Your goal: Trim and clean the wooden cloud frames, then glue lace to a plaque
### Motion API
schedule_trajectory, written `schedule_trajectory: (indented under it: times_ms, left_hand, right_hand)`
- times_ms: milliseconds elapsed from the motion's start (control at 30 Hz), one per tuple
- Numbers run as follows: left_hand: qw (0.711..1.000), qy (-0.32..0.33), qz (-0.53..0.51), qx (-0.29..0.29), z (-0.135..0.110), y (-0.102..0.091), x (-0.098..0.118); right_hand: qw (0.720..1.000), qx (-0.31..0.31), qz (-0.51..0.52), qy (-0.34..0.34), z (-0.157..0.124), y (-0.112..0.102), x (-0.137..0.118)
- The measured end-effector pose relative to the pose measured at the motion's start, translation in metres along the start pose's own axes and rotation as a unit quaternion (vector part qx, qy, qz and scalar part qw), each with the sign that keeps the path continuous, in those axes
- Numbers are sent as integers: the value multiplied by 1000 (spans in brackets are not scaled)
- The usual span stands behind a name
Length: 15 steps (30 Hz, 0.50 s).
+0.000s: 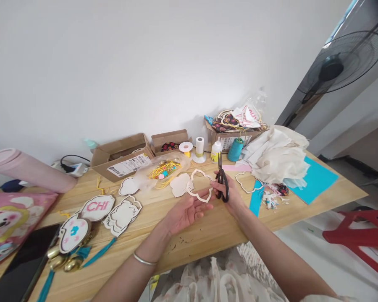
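Head view puts both hands over the middle of the wooden counter (208,235). The left hand (189,212) lies palm up, fingers loosely spread and not clenched, its fingertips under the near edge of a pale cloud-shaped frame cutout (201,188). The right hand (231,197) is closed around the handles of black scissors (222,182), whose blades look nearly together and point up and away from the person.

The frame cutout sits just left of the scissors, touching or almost touching the right thumb, so both hands meet at it. The left hand supports it from below and the right hand is at its right-hand edge. Its long axis runs roughly away from the person, about parallel with the blades. A silver bangle (143,260) rings the left wrist.

Just left of the frame, a solid cloud-shaped piece (180,184) lies flat, and a second outline frame (245,182) lies on the right. Behind them stand a glue bottle (216,152), a teal thread cone (235,149), a white spool (200,149) and a clear bag of yellow cord (165,170). Cardboard boxes (122,157) line the wall.

Farther right are a heap of white cloth (277,155), a blue paper sheet (315,180) and small paper scraps (272,197). Farther left lie a plaque lettered CHI (97,206) and a decorated ornament with bells (teal ribbon trailing from it) (72,233). A pink bottle (28,170) lies on its side beyond them. A standing fan (343,63) and a red stool (362,235) stand off the counter at the right.
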<state>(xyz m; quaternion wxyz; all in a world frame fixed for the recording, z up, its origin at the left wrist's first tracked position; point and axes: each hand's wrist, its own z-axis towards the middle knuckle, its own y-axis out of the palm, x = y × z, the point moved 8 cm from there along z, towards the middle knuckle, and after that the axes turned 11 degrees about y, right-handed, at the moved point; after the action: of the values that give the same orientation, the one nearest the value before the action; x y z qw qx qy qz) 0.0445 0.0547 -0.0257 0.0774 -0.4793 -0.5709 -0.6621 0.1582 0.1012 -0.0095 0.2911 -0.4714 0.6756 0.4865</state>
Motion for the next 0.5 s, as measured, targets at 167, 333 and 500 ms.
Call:
schedule_trajectory:
  times_ms: [167, 333, 500]
  left_hand:
    - [991, -13, 134, 24, 13, -4, -9]
    - [985, -10, 170, 8, 20, 15, 0]
    - [987, 86, 130, 34, 9, 24, 35]
  right_hand:
    - [997, -36, -54, -28, 4, 13, -6]
    - [987, -65, -127, -78, 5, 21, -20]
    - [989, -21, -68, -133, -12, 15, -30]
